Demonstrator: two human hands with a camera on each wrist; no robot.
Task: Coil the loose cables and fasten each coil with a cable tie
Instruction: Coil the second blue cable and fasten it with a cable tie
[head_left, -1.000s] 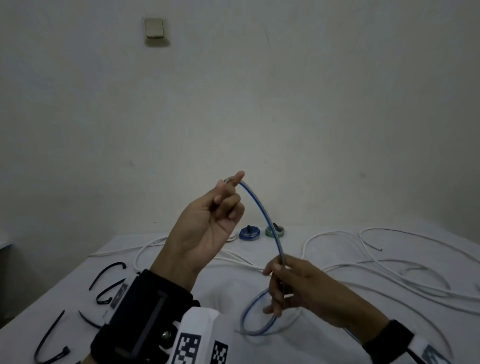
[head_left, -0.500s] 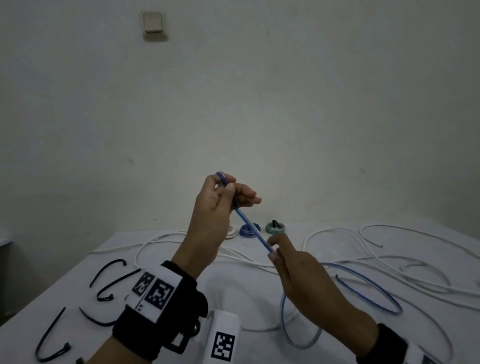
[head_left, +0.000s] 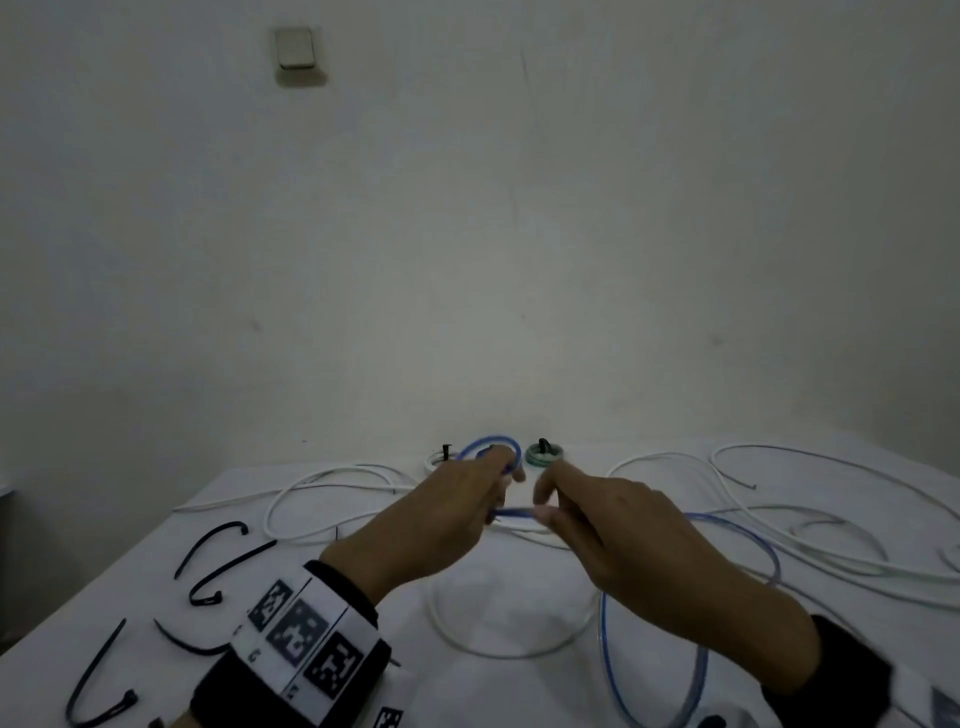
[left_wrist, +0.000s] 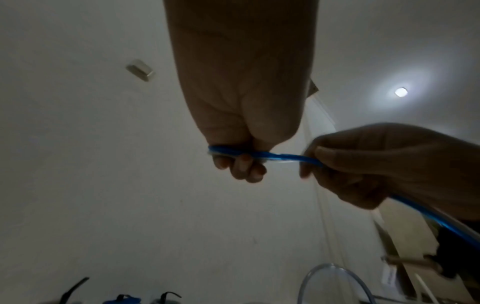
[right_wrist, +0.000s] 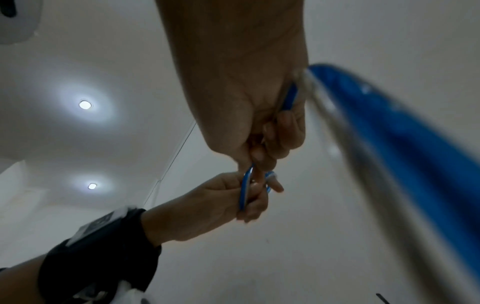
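Left hand (head_left: 447, 512) has its grip curled round a small loop of blue cable (head_left: 511, 513); right hand (head_left: 602, 519) pinches the next stretch. Looks springy and slick, so I'd hold right at the crossing.

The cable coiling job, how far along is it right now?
Done: small tied coils, one white and one green, sit by the wall. In hand: the left hand holds a first loop of the blue cable while the right hand feeds it. Left: the loose white cables, with black ties unused.
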